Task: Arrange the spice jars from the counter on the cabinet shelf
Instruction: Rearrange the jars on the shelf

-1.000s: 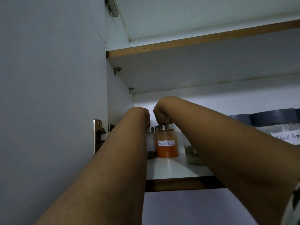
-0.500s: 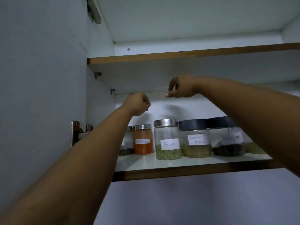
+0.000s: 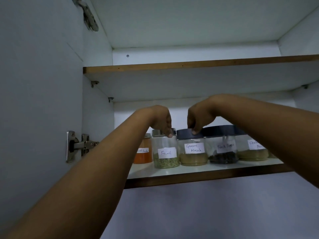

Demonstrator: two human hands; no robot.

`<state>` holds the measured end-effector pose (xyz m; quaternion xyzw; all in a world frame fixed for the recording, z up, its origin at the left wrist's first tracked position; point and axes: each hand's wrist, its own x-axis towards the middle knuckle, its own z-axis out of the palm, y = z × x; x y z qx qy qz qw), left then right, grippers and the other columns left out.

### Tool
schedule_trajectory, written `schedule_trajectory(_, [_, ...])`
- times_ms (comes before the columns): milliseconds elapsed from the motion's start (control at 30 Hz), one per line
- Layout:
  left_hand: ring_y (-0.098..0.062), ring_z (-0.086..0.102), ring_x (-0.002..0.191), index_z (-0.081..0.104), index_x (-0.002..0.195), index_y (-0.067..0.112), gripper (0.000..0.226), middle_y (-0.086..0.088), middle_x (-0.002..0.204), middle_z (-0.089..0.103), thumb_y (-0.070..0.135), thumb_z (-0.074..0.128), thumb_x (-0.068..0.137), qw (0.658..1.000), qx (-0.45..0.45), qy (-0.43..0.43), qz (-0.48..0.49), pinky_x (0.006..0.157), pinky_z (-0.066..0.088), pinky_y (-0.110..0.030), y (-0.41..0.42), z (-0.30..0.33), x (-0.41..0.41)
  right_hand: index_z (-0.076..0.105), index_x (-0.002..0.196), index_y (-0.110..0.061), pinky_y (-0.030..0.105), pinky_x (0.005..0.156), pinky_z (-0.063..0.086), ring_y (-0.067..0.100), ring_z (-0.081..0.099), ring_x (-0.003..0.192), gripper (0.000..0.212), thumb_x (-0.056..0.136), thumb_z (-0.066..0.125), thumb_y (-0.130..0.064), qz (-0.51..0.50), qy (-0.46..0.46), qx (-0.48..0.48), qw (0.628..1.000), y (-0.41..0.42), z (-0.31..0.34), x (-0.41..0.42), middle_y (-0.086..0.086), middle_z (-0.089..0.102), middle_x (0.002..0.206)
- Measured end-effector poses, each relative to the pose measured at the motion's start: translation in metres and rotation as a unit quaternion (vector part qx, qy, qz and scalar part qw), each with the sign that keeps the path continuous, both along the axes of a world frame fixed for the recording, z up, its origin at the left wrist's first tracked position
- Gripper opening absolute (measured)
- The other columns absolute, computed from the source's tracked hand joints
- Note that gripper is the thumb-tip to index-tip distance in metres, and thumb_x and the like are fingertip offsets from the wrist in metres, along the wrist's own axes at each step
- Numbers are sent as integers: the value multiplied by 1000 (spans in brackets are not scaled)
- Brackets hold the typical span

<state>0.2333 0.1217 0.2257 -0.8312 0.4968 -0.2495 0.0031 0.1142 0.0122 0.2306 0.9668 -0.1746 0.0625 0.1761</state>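
Observation:
Several labelled glass spice jars stand in a row on the lower cabinet shelf (image 3: 189,171). From the left: an orange chilli powder jar (image 3: 143,153), a Fennel jar (image 3: 166,153) with a steel lid, a Garam Masala jar (image 3: 193,152) with a dark lid, a Black Pepper jar (image 3: 223,149) and a coriander powder jar (image 3: 253,149). My left hand (image 3: 161,120) grips the Fennel jar's lid from above. My right hand (image 3: 198,118) grips the Garam Masala jar's lid from above. Both arms reach up from below.
The open cabinet door (image 3: 39,100) stands at the left with a metal hinge (image 3: 77,145). An upper shelf (image 3: 198,63) runs above the jars. The cabinet's right wall (image 3: 303,104) closes off the shelf past the coriander jar.
The view has swung right, so more jars show. Both hands left the chilli jar area, lifted, then came down onto the Fennel and Garam Masala lids.

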Motion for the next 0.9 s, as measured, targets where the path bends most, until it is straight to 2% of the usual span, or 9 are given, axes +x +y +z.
schedule_trajectory(67, [-17,60,101,70,117,16,44,0,116,69,39,75,80,1000,5,3,7,89,44,-29,-1,0,3,67,117,-6,30,80,43,18,53,90,32,97,55,-28,-6,7,-80,997,-1,-5,9,10,66,111])
schedule_trajectory(133, [-17,60,102,69,119,15,45,-1,117,69,38,74,81,1000,6,4,15,90,43,-29,-5,0,9,66,117,-5,27,74,36,18,49,88,33,98,52,-28,-20,1,-117,993,-4,-10,19,11,65,111])
schedule_trajectory(267, [-19,59,109,66,123,15,45,-1,120,67,36,73,83,1000,-5,-9,24,89,42,-29,-22,-7,29,65,119,-6,30,80,41,22,54,95,34,97,54,-30,-51,-10,-126,991,-16,-15,48,9,63,115])
schedule_trajectory(400, [-23,56,114,63,127,14,44,-5,126,63,30,70,87,999,-23,3,26,93,44,-31,-43,-15,57,66,116,-7,38,95,48,25,61,100,35,95,57,-33,-76,16,-120,990,-33,-7,82,2,58,84])
schedule_trajectory(467, [-24,54,117,61,128,14,44,-5,128,61,30,69,88,999,-26,7,30,94,44,-32,-50,-17,68,66,111,-7,37,93,48,24,58,95,33,96,55,-34,-83,22,-124,989,-39,-5,94,-2,52,74])
schedule_trajectory(567, [-24,54,117,61,127,14,42,-5,128,60,30,67,89,999,-31,1,35,87,44,-30,-56,-19,82,67,112,-8,33,81,45,23,54,87,31,96,56,-32,-90,8,-115,989,-47,-7,113,2,56,79])
schedule_trajectory(633, [-24,54,116,61,128,14,42,-5,129,59,29,68,89,999,-44,12,26,83,43,-28,-58,-19,90,67,112,-8,34,85,48,23,57,87,32,94,59,-34,-101,-2,-100,990,-51,-8,122,5,60,92])
schedule_trajectory(800, [-22,54,114,63,126,16,42,-3,127,60,27,71,87,996,-78,50,-5,83,41,-26,-55,-21,99,65,115,-4,37,94,50,23,60,89,42,92,62,-39,-113,-22,-75,990,-49,-5,132,8,65,100])
schedule_trajectory(900, [-21,55,115,64,126,17,42,-2,128,60,28,72,86,994,-88,59,-15,84,42,-27,-53,-22,101,65,102,-8,35,85,49,22,59,80,31,93,61,-37,-99,-42,-80,991,-53,-8,132,5,63,89])
